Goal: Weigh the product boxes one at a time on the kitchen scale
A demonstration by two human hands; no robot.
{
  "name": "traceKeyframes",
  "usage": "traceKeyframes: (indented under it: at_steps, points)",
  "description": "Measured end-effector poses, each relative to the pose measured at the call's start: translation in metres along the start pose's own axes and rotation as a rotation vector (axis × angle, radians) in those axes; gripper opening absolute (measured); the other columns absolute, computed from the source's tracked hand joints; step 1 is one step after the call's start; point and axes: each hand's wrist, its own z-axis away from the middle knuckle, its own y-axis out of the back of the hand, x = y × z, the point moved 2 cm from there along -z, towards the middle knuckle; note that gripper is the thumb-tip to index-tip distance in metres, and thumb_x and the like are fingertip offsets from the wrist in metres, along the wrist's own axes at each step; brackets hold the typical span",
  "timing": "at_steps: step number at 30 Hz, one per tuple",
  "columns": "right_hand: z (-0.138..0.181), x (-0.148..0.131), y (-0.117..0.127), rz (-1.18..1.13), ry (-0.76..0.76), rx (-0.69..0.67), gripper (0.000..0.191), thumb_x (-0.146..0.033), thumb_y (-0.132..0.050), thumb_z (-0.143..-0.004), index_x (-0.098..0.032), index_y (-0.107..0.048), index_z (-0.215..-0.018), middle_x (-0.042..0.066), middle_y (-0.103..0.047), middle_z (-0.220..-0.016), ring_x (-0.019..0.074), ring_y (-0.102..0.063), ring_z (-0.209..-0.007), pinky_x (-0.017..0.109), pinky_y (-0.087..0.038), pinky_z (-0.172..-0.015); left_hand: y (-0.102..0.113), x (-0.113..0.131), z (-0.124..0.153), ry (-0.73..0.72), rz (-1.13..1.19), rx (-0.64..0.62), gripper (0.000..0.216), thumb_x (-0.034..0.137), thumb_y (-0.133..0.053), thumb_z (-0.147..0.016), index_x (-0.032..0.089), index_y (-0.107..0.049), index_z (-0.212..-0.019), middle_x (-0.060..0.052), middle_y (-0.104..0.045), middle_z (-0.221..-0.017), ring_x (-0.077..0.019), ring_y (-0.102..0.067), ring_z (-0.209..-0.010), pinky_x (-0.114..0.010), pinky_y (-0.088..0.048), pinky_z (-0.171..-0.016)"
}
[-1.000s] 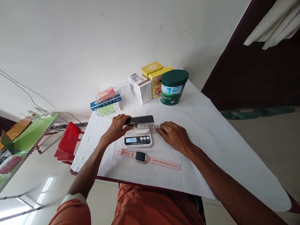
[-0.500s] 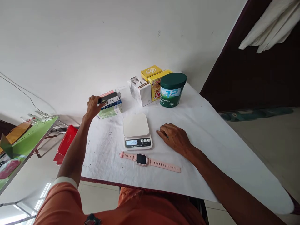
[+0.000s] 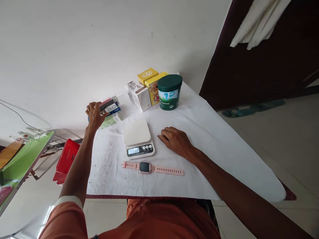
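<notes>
At the table's far left, my left hand (image 3: 94,115) is closed over a small blue, white and black box marked R&O (image 3: 113,108), thumb on the near side and fingers beyond it. A green and white box (image 3: 111,121) lies just under and in front of it; a pinkish box edge shows behind. My right hand (image 3: 175,141) rests on the white cloth with its fingers curled, nothing visible in them. Between the hands stands a white kitchen scale (image 3: 137,132) with a lit display (image 3: 133,150). A pink-strapped smartwatch (image 3: 145,167) lies stretched out in front of the scale.
Near the wall stand a white Super Meal box (image 3: 139,96), yellow boxes (image 3: 156,83) and a green lidded tub (image 3: 169,92). Left of the table are a red plastic stool (image 3: 67,156) and a green-topped table (image 3: 27,152).
The view has swung right, so the table things sit further left. My left hand has shifted its hold on the R&O box, which looks slightly turned. The scale's digits have changed.
</notes>
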Motion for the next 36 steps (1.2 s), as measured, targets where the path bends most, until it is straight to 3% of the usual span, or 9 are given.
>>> traceKeyframes:
  at_steps: [5, 9, 13, 16, 19, 22, 27, 31, 36]
  points:
    - [-0.003, -0.003, 0.004, 0.033, -0.029, -0.050, 0.033, -0.030, -0.054, -0.104, -0.019, -0.062, -0.074, 0.005, -0.069, -0.081, 0.0182, -0.059, -0.081, 0.030, -0.031, -0.064, -0.003, 0.084, -0.009, -0.196, 0.163, 0.075, 0.060, 0.044, -0.077, -0.084, 0.023, -0.054, -0.135, -0.018, -0.052, -0.138, -0.0413, -0.049, -0.127, -0.060, -0.040, -0.105]
    - [-0.003, -0.004, 0.006, 0.051, -0.044, -0.092, 0.030, -0.029, -0.053, -0.104, -0.018, -0.067, -0.080, 0.006, -0.071, -0.086, 0.0189, -0.061, -0.085, 0.030, -0.033, -0.067, -0.025, 0.180, -0.020, -0.339, 0.414, -0.068, 0.066, 0.055, -0.078, -0.083, 0.023, -0.054, -0.134, -0.016, -0.058, -0.132, -0.0360, -0.054, -0.127, -0.052, -0.042, -0.107]
    - [-0.003, -0.005, 0.008, 0.029, -0.043, -0.115, 0.024, -0.027, -0.055, -0.103, -0.018, -0.069, -0.086, 0.007, -0.072, -0.089, 0.0194, -0.062, -0.090, 0.029, -0.035, -0.068, -0.060, 0.261, -0.030, -0.100, 0.544, -0.254, 0.082, 0.062, -0.084, -0.073, 0.020, -0.049, -0.134, -0.019, -0.056, -0.139, -0.0374, -0.051, -0.136, -0.050, -0.041, -0.110]
    - [-0.002, -0.005, 0.009, 0.017, -0.036, -0.101, 0.024, -0.026, -0.054, -0.103, -0.019, -0.070, -0.087, 0.007, -0.071, -0.088, 0.0193, -0.062, -0.091, 0.029, -0.036, -0.068, -0.084, 0.294, -0.036, 0.119, 0.611, -0.194, 0.098, 0.056, -0.091, -0.065, 0.018, -0.041, -0.140, -0.024, -0.044, -0.152, -0.0405, -0.034, -0.150, -0.053, -0.031, -0.120]
    - [0.000, -0.004, 0.008, 0.020, -0.030, -0.092, 0.024, -0.026, -0.054, -0.103, -0.019, -0.070, -0.087, 0.007, -0.072, -0.088, 0.0200, -0.062, -0.090, 0.029, -0.035, -0.066, -0.103, 0.303, -0.042, 0.194, 0.748, -0.046, 0.106, 0.046, -0.097, -0.057, 0.020, -0.038, -0.141, -0.024, -0.044, -0.151, -0.0403, -0.032, -0.152, -0.054, -0.026, -0.122]
    - [0.000, -0.003, 0.006, 0.019, -0.011, -0.084, 0.024, -0.025, -0.053, -0.103, -0.019, -0.070, -0.087, 0.007, -0.072, -0.088, 0.0206, -0.063, -0.089, 0.030, -0.036, -0.066, -0.118, 0.300, -0.046, 0.144, 0.859, 0.048, 0.106, 0.044, -0.099, -0.055, 0.022, -0.039, -0.140, -0.022, -0.048, -0.144, -0.0398, -0.040, -0.146, -0.055, -0.030, -0.120]
    - [-0.002, -0.003, 0.006, 0.010, -0.012, -0.078, 0.025, -0.024, -0.053, -0.102, -0.019, -0.070, -0.085, 0.008, -0.072, -0.086, 0.0203, -0.063, -0.088, 0.030, -0.036, -0.065, -0.120, 0.296, -0.047, 0.046, 0.874, 0.107, 0.106, 0.041, -0.098, -0.056, 0.021, -0.038, -0.141, -0.020, -0.048, -0.140, -0.0402, -0.039, -0.147, -0.056, -0.035, -0.117]
    - [-0.002, -0.004, 0.007, 0.015, -0.022, -0.093, 0.026, -0.024, -0.052, -0.103, -0.019, -0.069, -0.084, 0.007, -0.072, -0.086, 0.0197, -0.063, -0.088, 0.029, -0.034, -0.065, -0.089, 0.286, -0.041, -0.048, 0.898, 0.124, 0.103, 0.046, -0.095, -0.062, 0.024, -0.035, -0.143, -0.017, -0.047, -0.141, -0.0394, -0.042, -0.144, -0.054, -0.039, -0.116]
    - [-0.003, -0.004, 0.009, -0.003, -0.045, -0.126, 0.028, -0.028, -0.051, -0.105, -0.018, -0.068, -0.085, 0.007, -0.072, -0.088, 0.0195, -0.062, -0.089, 0.030, -0.033, -0.065, -0.018, 0.238, -0.011, -0.192, 0.868, 0.190, 0.098, 0.050, -0.090, -0.068, 0.027, -0.034, -0.145, -0.012, -0.052, -0.136, -0.0354, -0.054, -0.134, -0.051, -0.049, -0.107]
